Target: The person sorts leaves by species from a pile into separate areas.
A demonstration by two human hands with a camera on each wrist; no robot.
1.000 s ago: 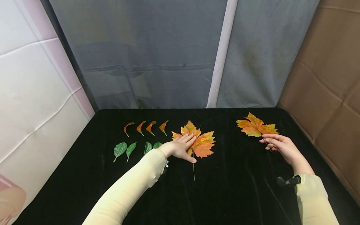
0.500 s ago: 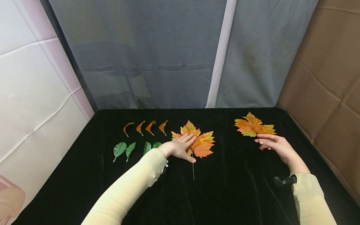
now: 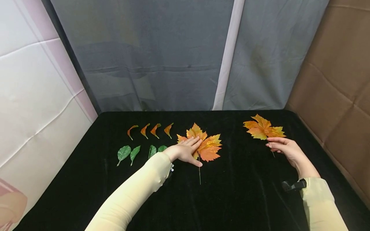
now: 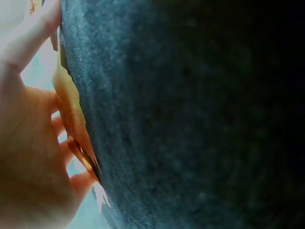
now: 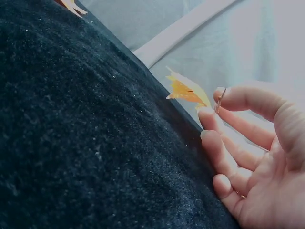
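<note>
My left hand (image 3: 186, 152) lies with straight fingers on an orange-yellow maple leaf (image 3: 210, 149), which is flat on the black cloth with its thin stem pointing toward me. From the left wrist view, the fingers touch the leaf (image 4: 71, 102), seen edge-on. Off to the right, my right hand (image 3: 287, 150) pinches the stem of a second maple leaf (image 3: 263, 129) between thumb and fingers. In the right wrist view, this leaf (image 5: 188, 93) extends beyond the fingertips, and the thumb (image 5: 252, 101) bears on the stem.
Several small curled orange leaves (image 3: 154, 131) form a row at the back left. Below them is a row of small green leaves (image 3: 123, 153), the right ones partly behind my left wrist. A grey curtain (image 3: 150, 57) hangs behind the black-covered table (image 3: 225, 199).
My right hand shifts a little left with its maple leaf, then slightly back right. The left hand stays on its leaf, and the small leaves keep their places.
</note>
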